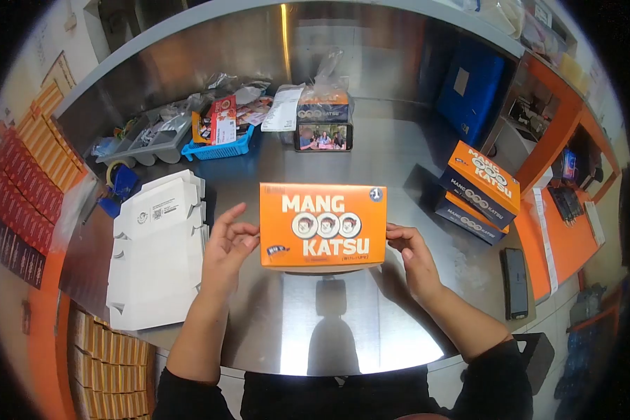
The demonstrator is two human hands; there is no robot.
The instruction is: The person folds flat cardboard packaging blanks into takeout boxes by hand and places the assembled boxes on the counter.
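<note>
An orange food box [320, 269] printed "MANG KATSU" is in the middle of the view, over the steel counter, its printed top towards me. My left hand [227, 245] has its thumb and fingers at the box's left edge, with the index finger raised away from it. At the right edge, the fingers of my right hand [414, 259] curl against the side and partly behind it. The box is held between both hands. To the left lies a stack of flat white box blanks [154, 259], unfolded, with slotted edges.
Two closed orange-and-navy boxes [479, 185] are stacked at right, near a dark phone [515, 283]. Behind stand a phone playing video [323, 137], a bagged box with a receipt [282, 108], a blue basket [220, 147], a grey tray [150, 143] and a tape dispenser [121, 183].
</note>
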